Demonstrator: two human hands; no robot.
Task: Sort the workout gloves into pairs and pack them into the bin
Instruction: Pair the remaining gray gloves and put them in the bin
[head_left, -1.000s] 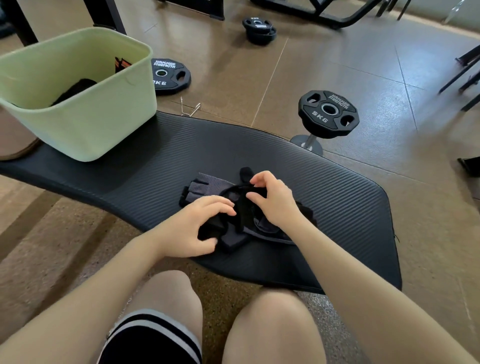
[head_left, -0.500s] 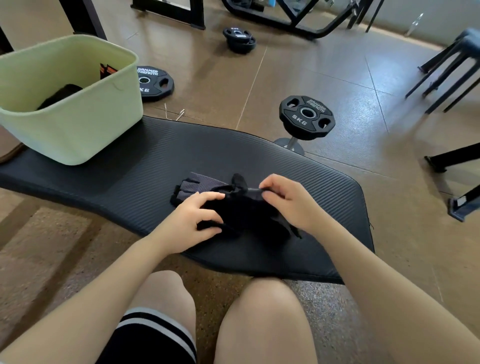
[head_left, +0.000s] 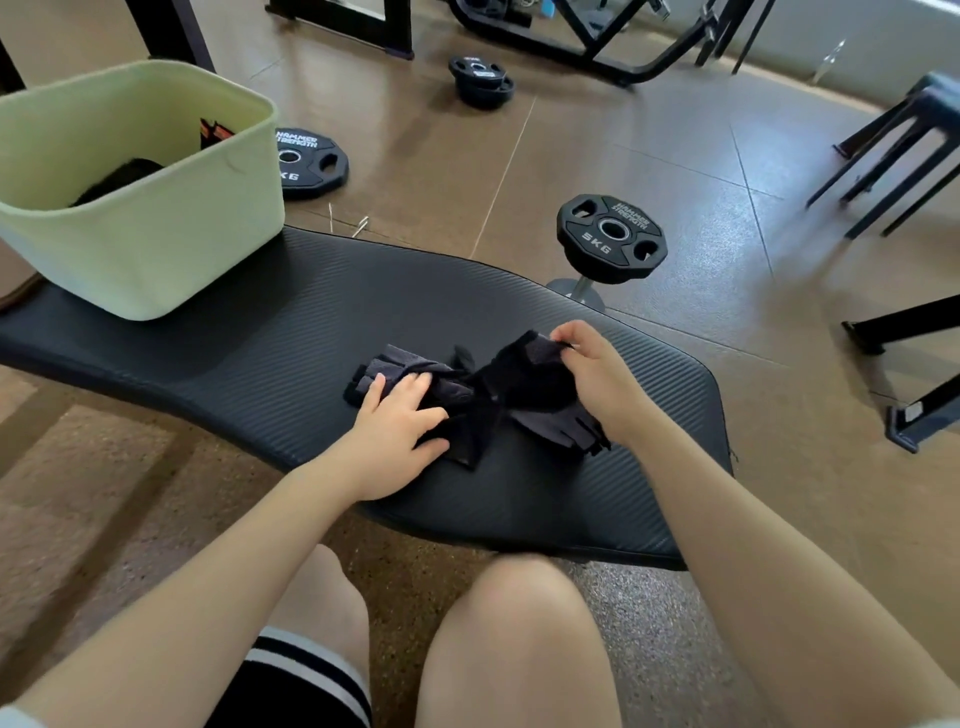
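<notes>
Head view: left hand (head_left: 395, 431) presses the gloves (head_left: 467, 395), right hand (head_left: 592, 374) pinches one; plate (head_left: 610, 236) reads "HAMMER STRENGTH 5KG".

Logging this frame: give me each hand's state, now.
Left hand: open, fingers pressing the gloves.
Right hand: pinching a glove's edge.

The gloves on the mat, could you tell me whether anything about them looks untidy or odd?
Yes: the gloves lie crumpled in an overlapping heap on the mat, not flat as a pair. The left hand presses them; the right hand pinches one edge up.
</notes>
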